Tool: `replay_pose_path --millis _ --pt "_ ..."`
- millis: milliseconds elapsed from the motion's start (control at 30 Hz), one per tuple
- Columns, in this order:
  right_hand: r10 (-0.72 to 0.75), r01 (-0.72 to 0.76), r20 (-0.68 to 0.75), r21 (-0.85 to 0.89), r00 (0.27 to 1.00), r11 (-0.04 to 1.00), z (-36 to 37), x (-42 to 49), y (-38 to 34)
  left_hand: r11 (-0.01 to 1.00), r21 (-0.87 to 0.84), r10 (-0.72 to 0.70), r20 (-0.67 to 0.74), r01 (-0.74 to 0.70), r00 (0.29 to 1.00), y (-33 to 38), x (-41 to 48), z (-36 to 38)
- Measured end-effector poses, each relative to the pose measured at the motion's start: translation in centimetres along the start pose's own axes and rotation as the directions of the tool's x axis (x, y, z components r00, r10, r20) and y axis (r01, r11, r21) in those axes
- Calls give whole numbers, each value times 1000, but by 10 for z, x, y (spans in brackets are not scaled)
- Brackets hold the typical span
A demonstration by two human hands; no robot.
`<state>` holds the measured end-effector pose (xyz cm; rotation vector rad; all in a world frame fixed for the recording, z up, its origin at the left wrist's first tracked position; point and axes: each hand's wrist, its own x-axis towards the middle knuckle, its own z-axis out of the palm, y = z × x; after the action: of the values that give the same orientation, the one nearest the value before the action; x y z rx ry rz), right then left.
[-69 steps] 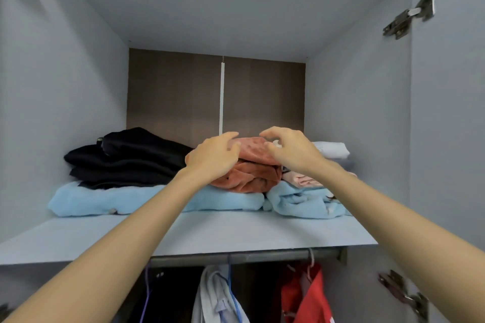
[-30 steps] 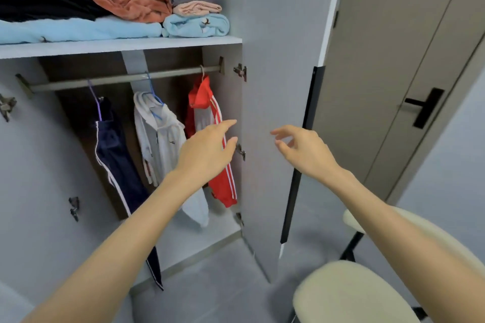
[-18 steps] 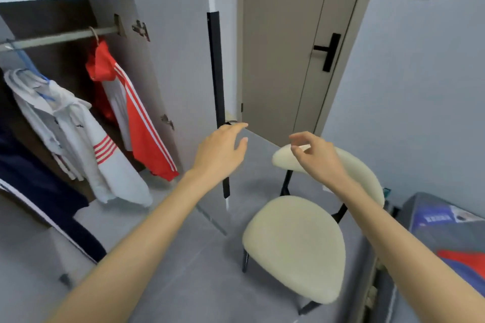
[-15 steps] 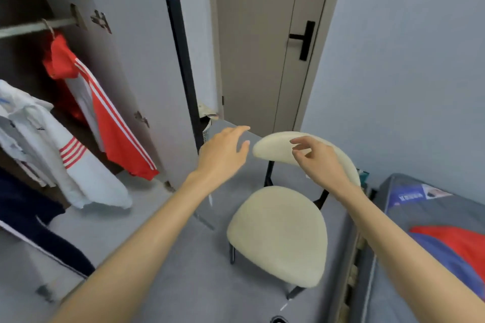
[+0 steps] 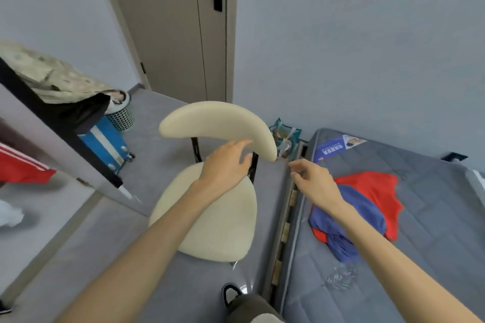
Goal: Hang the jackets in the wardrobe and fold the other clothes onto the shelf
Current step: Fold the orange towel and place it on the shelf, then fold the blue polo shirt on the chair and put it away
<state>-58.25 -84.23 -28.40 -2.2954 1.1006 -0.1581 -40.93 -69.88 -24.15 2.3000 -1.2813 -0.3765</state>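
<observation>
Mattress: grey and quilted, fills the right side, its long edge running beside the chair.
Room door: closed, beige, with a black handle, straight ahead.
Wardrobe door: grey with a black edge, swung open on the left.
Chair: cream seat and curved cream backrest on black legs, standing on the grey floor between the wardrobe door and the mattress.
Red and blue garment: lies crumpled on the mattress near its left edge, partly under the right forearm.
Blue suitcase: behind the wardrobe door, beside a mesh bin.
Red striped garment: shows only at the left edge, past the wardrobe door.
Left hand: fingers spread and relaxed, holding nothing, above the gap between the chair's seat and backrest.
Right hand: fingers loosely curled, holding nothing, above the mattress edge, just short of the red and blue garment.
</observation>
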Motion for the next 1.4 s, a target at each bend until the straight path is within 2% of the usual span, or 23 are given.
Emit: replay_pose_path --millis 167,367,600,767,1000,1200,1300,1400 --pt "88 -89 41 27 995 996 20 2 63 999 -37 23 105 -20 994 1 8 68" --pt "162 -160 79 -28 984 987 81 1 138 995 -81 75 197 -60 978 -24 3 159" --pt "183 -178 31 -110 983 978 169 11 233 982 -156 139 206 -108 969 -71 -4 285" --pt "126 -119 19 -202 992 972 206 12 300 988 -108 132 168 -114 977 -90 -9 357" --pt "57 -81 -129 -189 990 979 188 -15 382 989 -57 143 108 -137 984 -31 -30 407" --pt "175 -221 -169 -307 970 926 177 -26 453 981 68 174 116 -183 978 32 -40 445" --pt "197 -256 -251 -229 948 939 180 -23 480 979 76 177 125 -188 976 45 -47 460" --pt "161 -166 -299 8 941 986 173 -20 481 982 63 168 123 -177 978 45 -56 467"
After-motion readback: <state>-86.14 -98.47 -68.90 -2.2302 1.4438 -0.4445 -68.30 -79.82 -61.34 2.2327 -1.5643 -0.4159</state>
